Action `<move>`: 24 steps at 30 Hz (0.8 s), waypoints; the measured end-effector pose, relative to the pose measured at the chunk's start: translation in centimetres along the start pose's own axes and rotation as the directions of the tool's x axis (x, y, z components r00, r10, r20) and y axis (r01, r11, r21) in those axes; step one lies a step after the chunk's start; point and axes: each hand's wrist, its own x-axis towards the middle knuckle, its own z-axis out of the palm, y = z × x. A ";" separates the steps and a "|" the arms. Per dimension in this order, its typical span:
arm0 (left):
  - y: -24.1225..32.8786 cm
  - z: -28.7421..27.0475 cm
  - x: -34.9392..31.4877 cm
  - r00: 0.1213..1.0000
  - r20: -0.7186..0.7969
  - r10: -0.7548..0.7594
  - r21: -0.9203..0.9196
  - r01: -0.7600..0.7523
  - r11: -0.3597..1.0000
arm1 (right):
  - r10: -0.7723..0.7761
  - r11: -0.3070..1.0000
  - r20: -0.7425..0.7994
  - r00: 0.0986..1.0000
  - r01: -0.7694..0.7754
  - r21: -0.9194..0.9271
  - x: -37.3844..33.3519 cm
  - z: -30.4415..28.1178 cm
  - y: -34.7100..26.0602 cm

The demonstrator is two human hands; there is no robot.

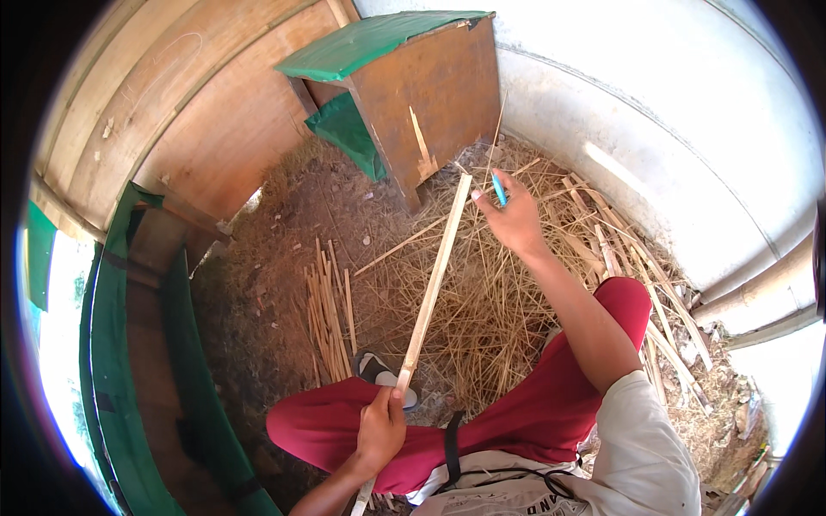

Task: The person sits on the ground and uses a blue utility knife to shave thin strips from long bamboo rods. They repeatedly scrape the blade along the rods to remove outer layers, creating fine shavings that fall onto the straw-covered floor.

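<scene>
My left hand [381, 433] is closed around the lower part of a long, flat bamboo strip [436, 271]. The strip slants up and away from me across my lap, and its lower end passes below the hand. Close to the strip's far end, my right hand [516, 225] is closed on a slim light-blue tool [499, 189]. Whether this is a pen or a knife handle I cannot tell. A narrow gap shows between the right fingertips and the strip.
Shavings [469, 318] litter the ground before me. Split strips [327, 301] lie in a bundle on the left, and longer bamboo pieces [641, 249] along the right wall. A wooden cabinet [430, 95] with a green top stands beyond; a green-edged bench [185, 327] is at left.
</scene>
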 end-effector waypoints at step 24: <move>-1.4 -2.8 2.0 0.754 0.564 -0.337 -0.607 0.655 0.449 | -0.195 0.953 0.114 0.974 0.216 -0.213 -2.6 1.8 0.2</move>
